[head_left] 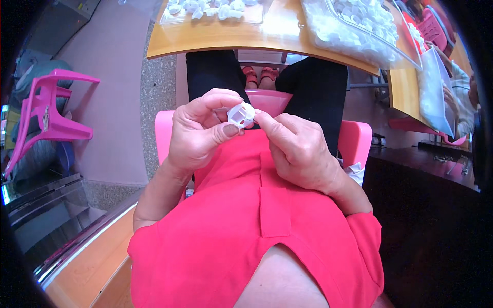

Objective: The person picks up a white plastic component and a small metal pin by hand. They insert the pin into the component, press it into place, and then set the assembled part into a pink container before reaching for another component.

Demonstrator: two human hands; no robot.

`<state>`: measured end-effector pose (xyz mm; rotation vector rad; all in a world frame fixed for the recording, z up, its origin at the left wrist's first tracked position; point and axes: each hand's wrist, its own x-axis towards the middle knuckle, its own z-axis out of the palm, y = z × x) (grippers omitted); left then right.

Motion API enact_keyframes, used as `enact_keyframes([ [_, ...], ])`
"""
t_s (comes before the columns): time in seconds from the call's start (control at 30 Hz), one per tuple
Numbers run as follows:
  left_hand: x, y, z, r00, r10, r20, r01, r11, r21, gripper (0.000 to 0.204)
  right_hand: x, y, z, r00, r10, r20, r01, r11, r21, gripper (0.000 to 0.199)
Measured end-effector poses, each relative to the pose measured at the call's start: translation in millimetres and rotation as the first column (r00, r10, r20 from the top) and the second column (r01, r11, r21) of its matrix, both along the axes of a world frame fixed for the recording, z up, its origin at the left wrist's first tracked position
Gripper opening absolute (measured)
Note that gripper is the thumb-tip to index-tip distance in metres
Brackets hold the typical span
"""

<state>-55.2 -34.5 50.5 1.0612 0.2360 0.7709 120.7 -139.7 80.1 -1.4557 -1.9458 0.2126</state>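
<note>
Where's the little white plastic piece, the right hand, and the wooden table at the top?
White plastic piece [241, 115]: head view, middle of its face.
Right hand [300, 146]: head view, back of the hand.
Wooden table [210, 38]: head view, bare top near its edge.

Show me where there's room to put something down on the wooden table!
The table has bare wood between the left heap of white pieces and the right heap, and along its front edge before the left heap. Both heaps are crowded. The left hand, right hand and white round piece crowd together too.
</note>
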Motion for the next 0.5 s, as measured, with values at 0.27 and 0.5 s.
enact_keyframes([
  [0.27,0.7,-4.2,-2.6,1.0,0.003,0.003,-0.003,1.0,-0.011,0.029,-0.1,3.8,-3.2,0.996,0.02,-0.083,-0.024,0.999,-0.043,0.039],
  [0.5,4.4,-4.7,-13.5,0.997,0.06,0.038,-0.061,0.998,0.034,0.033,-0.7,6.1,-3.1,0.958,-0.003,-0.285,-0.044,0.987,-0.156,0.037],
])
